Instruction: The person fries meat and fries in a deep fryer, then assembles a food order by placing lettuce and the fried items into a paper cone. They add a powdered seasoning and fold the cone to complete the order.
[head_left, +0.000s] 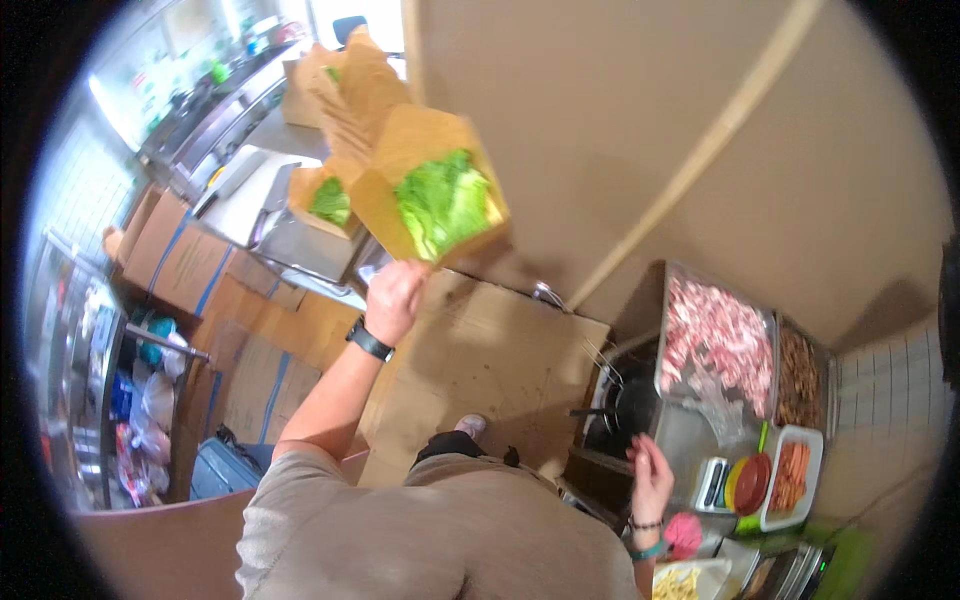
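My left hand [395,298], with a black watch on the wrist, is raised and shut on the bottom corner of an open brown paper takeaway box [400,140] with green lettuce [445,205] in it. Just beyond it stands a second open box with lettuce [325,200] on a steel counter [300,245], and further boxes [330,80] are stacked behind. My right hand [650,478], wearing wrist bands, hovers with fingers apart and nothing in it, beside a dark pan [635,405] on the cooker.
At the right are a steel tray of raw sliced meat [715,335], a tray of browned meat [798,375], a white tray of orange pieces [790,475] and a red bowl [752,483]. Flattened cardboard [500,350] covers the floor. Cartons [180,260] and a wire shelf [90,370] stand left.
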